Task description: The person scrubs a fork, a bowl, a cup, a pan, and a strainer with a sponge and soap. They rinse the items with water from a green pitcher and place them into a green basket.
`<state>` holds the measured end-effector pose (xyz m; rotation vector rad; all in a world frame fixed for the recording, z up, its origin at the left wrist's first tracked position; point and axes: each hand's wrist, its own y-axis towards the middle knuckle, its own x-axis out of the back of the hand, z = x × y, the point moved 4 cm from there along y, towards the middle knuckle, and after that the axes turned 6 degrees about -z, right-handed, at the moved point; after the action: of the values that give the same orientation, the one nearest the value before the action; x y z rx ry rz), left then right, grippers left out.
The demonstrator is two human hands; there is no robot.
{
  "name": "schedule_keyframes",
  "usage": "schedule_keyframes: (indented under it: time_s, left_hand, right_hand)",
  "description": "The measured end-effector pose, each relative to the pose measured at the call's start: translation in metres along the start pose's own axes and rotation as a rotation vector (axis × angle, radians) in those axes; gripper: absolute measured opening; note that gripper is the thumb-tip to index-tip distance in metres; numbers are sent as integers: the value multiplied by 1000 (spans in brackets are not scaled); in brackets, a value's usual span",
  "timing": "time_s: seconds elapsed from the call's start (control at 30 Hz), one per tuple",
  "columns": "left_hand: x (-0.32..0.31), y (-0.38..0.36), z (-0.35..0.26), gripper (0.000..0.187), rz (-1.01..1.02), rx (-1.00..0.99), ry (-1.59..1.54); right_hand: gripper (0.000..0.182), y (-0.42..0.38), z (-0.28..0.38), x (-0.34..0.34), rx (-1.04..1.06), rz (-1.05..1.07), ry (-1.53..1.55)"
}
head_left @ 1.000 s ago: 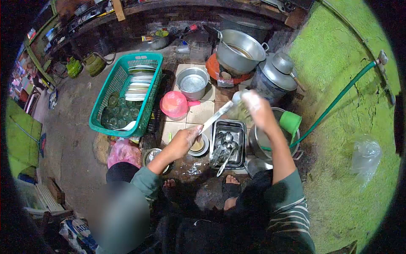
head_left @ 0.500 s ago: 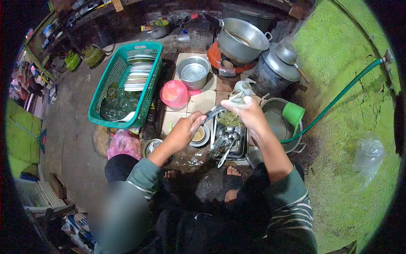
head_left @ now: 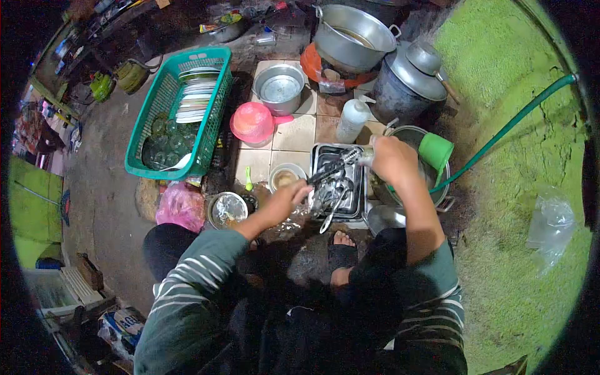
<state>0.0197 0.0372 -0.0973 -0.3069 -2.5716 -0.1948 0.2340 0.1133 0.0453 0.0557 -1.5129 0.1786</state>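
Observation:
My left hand (head_left: 286, 203) is closed around a long dark metal utensil (head_left: 334, 169) with a notched far end, like tongs. It slants over a rectangular metal tray (head_left: 361, 209) that holds several wet spoons and other cutlery (head_left: 331, 195). At the tray's right edge, my right hand (head_left: 395, 159) is closed, fingers bent down around a pale, cylinder-like thing (head_left: 367, 156) close to the utensil's tip. Its exact kind is hidden by the hand. Behind my right hand is a metal pot (head_left: 409, 134) with a green dipper (head_left: 435, 150) at its rim.
A teal basket (head_left: 209, 134) of plates and glasses stands left. Near the tray are a white bottle (head_left: 353, 120), pink dipper (head_left: 252, 122), metal pot (head_left: 279, 89), small bowl (head_left: 289, 172) and green spoon (head_left: 248, 179). A green hose (head_left: 506, 137) crosses at right, before the wall.
My right hand has moved right and down, and the greenish scrubbing mesh no longer shows in it. My left hand has lowered slightly with the utensil. The view has shifted a little.

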Motion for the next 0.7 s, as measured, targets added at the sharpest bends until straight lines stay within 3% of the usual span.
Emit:
schedule_keyframes:
  time_s: [0.03, 0.17, 0.23, 0.27, 0.3, 0.37, 0.43, 0.5, 0.63, 0.7]
  left_hand:
    - [-16, -4, 3, 30, -18, 8, -14]
    - [-62, -12, 2, 33, -115, 89, -203]
    - [-73, -17, -3, 36, -182, 262, -409]
    - [-76, -15, 4, 37, -267, 128, -222]
    - [-83, -13, 7, 37, -268, 131, -220]
    - [-102, -9, 16, 35, -308, 360, -577]
    - [-129, -1, 50, 32, -334, 282, -399]
    - [-149, 7, 68, 26, -288, 159, -93]
    - [-209, 12, 141, 23, -179, 142, 113]
    - [-212, 15, 145, 24, -131, 189, 105]
  right_hand:
    - [22, 3, -1, -2, -19, 5, -70]
    - [27, 24, -13, -27, -9, 141, -188]
    - [32, 33, -27, -36, -51, 224, -92]
    - [32, 37, -31, -36, -47, 227, -91]
    - [33, 41, -38, -33, -114, 196, -28]
    - [33, 40, -41, -24, -183, 168, 39]
    - [53, 38, -37, -15, -152, 94, 58]
    - [52, 37, -31, -16, -124, 89, 50]
    - [51, 28, -12, -6, -47, 76, 57]
    - [50, 24, -5, -1, -35, 95, 59]
